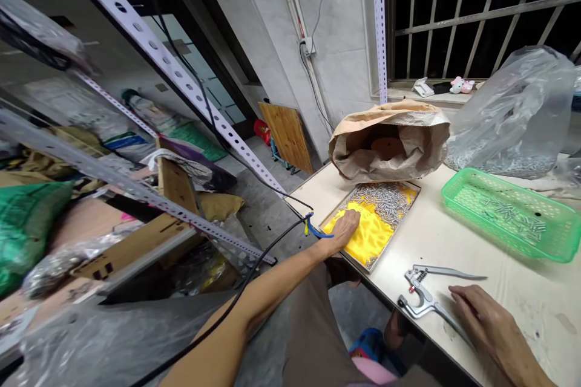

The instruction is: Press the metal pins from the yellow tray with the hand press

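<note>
My left hand [345,232] presses down on a bright yellow, shiny cloth [373,239] in a shallow tray [394,236]. Its fingers are curled together; whatever lies between them is hidden. Many small silver metal pieces [385,201] fill the far part of the tray. My right hand [492,317] lies on the table at the right, fingers stretched out and holding nothing. Just beside it are silver hand-press pliers [424,299] with a C-shaped jaw and spread handles. One handle runs close along the fingers; contact cannot be made out.
Behind the tray, a crumpled brown paper bag [389,139] gapes open. A green plastic basket [512,217] holds more small metal pieces, near a clear plastic bag [517,115] of them. A black cable [254,269] crosses above my left forearm. Perforated metal posts [181,78] stand left.
</note>
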Motion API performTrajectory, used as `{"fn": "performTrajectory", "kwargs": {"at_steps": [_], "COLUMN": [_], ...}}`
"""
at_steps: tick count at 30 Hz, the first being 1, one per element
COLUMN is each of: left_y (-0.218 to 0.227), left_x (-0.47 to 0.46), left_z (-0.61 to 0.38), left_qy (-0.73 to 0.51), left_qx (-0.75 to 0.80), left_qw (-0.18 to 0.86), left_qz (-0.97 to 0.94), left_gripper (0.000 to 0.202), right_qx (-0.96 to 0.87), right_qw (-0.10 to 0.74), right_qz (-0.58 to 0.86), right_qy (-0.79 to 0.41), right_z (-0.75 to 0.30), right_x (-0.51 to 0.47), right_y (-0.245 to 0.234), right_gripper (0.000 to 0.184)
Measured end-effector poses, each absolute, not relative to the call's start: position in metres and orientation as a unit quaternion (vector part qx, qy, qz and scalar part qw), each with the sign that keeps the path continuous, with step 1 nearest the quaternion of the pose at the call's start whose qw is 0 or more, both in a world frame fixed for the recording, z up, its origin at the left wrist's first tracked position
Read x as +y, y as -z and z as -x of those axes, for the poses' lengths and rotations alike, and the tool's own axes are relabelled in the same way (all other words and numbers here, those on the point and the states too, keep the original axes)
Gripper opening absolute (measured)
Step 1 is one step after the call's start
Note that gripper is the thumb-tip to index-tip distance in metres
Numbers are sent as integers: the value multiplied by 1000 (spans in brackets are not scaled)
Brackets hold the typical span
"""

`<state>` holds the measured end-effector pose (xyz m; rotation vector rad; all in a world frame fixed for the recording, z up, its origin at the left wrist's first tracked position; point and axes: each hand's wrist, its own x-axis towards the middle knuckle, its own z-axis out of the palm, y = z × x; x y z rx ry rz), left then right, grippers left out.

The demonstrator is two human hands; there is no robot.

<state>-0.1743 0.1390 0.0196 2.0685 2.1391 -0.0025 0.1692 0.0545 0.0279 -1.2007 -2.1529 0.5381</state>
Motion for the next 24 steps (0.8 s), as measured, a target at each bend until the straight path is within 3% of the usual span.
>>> {"fn": "performTrajectory", "kwargs": {"at_steps": [10,17,24], "left_y": [-27,-11,-22], "left_x": [147,128,122], "left_z": [179,195,199], "left_qy": [-19,-13,-50], "left_qx": [747,731,739], "left_qw": [122,119,135], "left_qz": [-654,-672,-658], "left_gripper": [24,14,16], "right_qx": [-849,-885,-886], "right_qw": [284,137,80], "right_qz": [388,410,434], "right_qy": [-217,-174,-146], "right_z": [-122,2,68], "right_x": [102,190,218], "right_y": [-52,-69,-55], "right_gripper": [30,28,17]}}
